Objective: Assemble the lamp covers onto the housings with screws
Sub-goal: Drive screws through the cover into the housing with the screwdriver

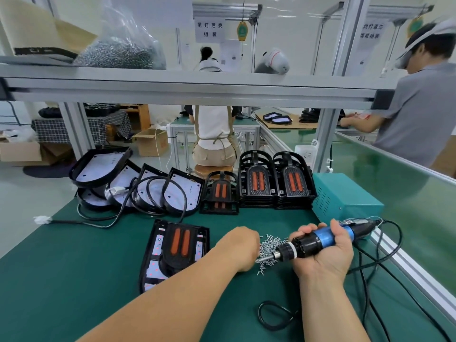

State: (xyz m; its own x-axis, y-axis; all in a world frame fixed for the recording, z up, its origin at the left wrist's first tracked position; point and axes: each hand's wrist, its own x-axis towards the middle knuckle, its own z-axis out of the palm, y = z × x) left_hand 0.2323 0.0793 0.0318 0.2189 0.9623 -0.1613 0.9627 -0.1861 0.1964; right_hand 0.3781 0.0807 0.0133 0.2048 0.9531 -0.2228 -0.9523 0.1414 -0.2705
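The left hand (237, 248) sits knuckles-up at the edge of the loose screws (271, 244) on the green bench (74, 267). Its fingertips are hidden behind the back of the hand, so I cannot tell whether it pinches a screw yet. The right hand (323, 254) is wrapped firmly round the electric screwdriver (320, 239), which lies almost level with its bit pointing left into the same pile.

The step looks like picking up a screw. It is best to take one only, head up, and seat it on the bit or in the hole before pulling the trigger. The bit should come upright over the hole, not slanted, or the thread may cut crooked into the plastic.

Just left of the left hand lies the job itself: a black cover (178, 243) with two orange strips, resting on its housing (152, 261). It should sit flush before any screw is driven.

Spare covers (261, 181) stand stacked at the back, with empty housings (138, 186) to their left.
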